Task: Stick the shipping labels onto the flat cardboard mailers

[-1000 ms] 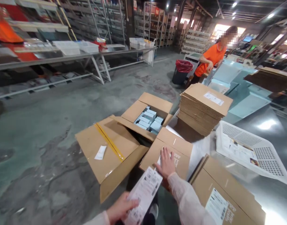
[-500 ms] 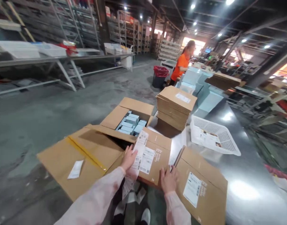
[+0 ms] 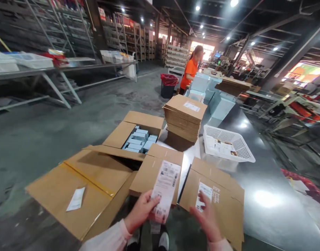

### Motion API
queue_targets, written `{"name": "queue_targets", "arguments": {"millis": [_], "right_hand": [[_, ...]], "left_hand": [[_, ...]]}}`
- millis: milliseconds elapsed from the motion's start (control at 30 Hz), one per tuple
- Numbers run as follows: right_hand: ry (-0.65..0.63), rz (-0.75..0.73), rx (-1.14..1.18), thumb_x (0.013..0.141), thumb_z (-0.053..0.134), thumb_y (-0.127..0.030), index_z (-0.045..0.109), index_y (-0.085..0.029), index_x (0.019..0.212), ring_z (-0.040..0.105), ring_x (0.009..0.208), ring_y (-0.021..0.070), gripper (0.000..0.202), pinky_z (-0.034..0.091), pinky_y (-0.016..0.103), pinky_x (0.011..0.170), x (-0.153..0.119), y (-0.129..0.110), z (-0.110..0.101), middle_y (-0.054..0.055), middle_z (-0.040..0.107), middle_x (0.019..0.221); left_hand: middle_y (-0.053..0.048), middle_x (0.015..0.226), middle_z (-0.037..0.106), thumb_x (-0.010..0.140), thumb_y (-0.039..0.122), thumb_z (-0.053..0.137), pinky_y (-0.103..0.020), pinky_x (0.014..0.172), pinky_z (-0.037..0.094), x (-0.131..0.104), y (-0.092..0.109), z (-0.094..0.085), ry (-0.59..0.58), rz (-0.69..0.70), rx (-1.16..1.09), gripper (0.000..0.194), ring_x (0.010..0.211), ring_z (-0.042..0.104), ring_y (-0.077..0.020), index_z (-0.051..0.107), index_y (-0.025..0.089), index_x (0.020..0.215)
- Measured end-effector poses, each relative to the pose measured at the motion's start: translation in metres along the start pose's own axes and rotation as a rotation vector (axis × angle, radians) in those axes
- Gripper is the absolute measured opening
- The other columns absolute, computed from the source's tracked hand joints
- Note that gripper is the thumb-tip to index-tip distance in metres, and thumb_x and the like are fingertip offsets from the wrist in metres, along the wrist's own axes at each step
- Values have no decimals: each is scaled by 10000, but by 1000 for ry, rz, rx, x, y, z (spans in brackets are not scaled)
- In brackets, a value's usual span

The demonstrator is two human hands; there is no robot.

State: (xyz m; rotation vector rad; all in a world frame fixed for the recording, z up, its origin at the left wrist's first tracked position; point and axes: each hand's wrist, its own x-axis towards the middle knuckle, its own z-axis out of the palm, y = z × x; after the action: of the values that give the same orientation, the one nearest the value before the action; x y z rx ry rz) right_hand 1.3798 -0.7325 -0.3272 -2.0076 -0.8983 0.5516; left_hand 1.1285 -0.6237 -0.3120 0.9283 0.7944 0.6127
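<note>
A strip of printed shipping labels (image 3: 165,186) is pinched in my left hand (image 3: 142,210), thumb on top, over the middle pile of flat cardboard boxes (image 3: 145,173). The top box of that pile shows plain brown around the strip. My right hand (image 3: 209,218) hovers with fingers apart, over or just at the flat cardboard boxes on the right (image 3: 225,205). A white label (image 3: 207,189) is stuck on the top one there, beside white lettering; my fingers partly cover that label. Whether they touch it I cannot tell.
An open carton (image 3: 115,134) of small light-blue boxes (image 3: 140,139) stands at left, one flap bearing a paper slip (image 3: 76,199). Beyond are a tall cardboard stack (image 3: 184,116), a white basket (image 3: 229,143) on the metal table (image 3: 266,174), a bin (image 3: 168,87) and a person in orange (image 3: 189,71).
The labelled box no longer tops the middle pile, where plain cardboard shows. My left hand has lifted the label strip across it. My right hand has moved right and opened. The view has shifted right.
</note>
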Motion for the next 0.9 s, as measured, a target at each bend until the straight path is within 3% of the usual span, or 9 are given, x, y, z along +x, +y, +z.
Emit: {"name": "queue_targets", "arguments": {"millis": [33,133,233,400,533,633,733,800,900], "right_hand": [[-198,-23,237,544,731,-567,597,-167,1150,626,987,324,739,525,450,800,-13,-18,29,164,655,1121],[-397,43,527,689,664,-555,650,-160,1015,657,932,288,512,513,437,848,-45,-55,98,137,707,1005],[-514,55,519,637,730,-523,675,-142,963,671,878,292,504,523,441,823,-50,-64,118,138,722,951],[-489,11,289,599,720,-573,734,-151,853,668,828,272,492,525,384,778,-9,-69,110,126,734,876],[-505,-115,164,659,672,-532,745,-171,761,653,784,239,382,518,353,743,19,-68,127,103,722,807],[-321,-279,14,678,652,-459,735,-189,699,613,923,237,282,488,365,844,51,-58,156,112,678,962],[-168,-284,-133,676,640,-418,717,-171,685,548,1014,258,259,419,424,934,94,-47,186,136,609,1103],[-121,-249,-207,677,633,-431,715,-152,815,505,1069,296,322,370,484,960,118,-42,202,163,566,1184],[-93,-249,-333,670,647,-471,574,-119,1207,351,1253,373,646,240,566,1024,134,-42,219,215,423,1375]], "left_hand": [[-101,886,727,629,534,739,-309,728,508,-1,-6,3,-30,3,35,510,778,647,-220,687,110,908],[-103,934,716,630,507,748,-306,780,488,4,-19,2,-2,74,33,518,854,636,-228,673,113,959],[-93,846,709,614,522,747,-303,729,478,11,-26,-11,142,80,-15,513,764,625,-207,666,99,894],[-23,609,633,565,566,748,-256,607,416,17,-48,-27,235,42,34,485,594,539,-142,615,106,643],[18,528,555,534,590,755,-229,518,356,27,-69,-29,400,41,-14,504,520,479,-113,556,131,596],[-57,757,685,481,506,822,-277,649,458,33,-84,-37,278,-24,-157,555,680,607,-183,648,115,834],[-134,852,712,409,489,851,-368,790,483,24,-111,-51,177,-149,-184,642,813,654,-276,691,87,883],[-147,811,718,393,545,834,-425,832,481,5,-135,-63,181,-228,-162,630,835,663,-324,719,94,818],[-76,774,733,342,612,810,-488,908,452,-35,-167,-79,140,-318,-165,558,901,661,-361,744,214,729]]}}
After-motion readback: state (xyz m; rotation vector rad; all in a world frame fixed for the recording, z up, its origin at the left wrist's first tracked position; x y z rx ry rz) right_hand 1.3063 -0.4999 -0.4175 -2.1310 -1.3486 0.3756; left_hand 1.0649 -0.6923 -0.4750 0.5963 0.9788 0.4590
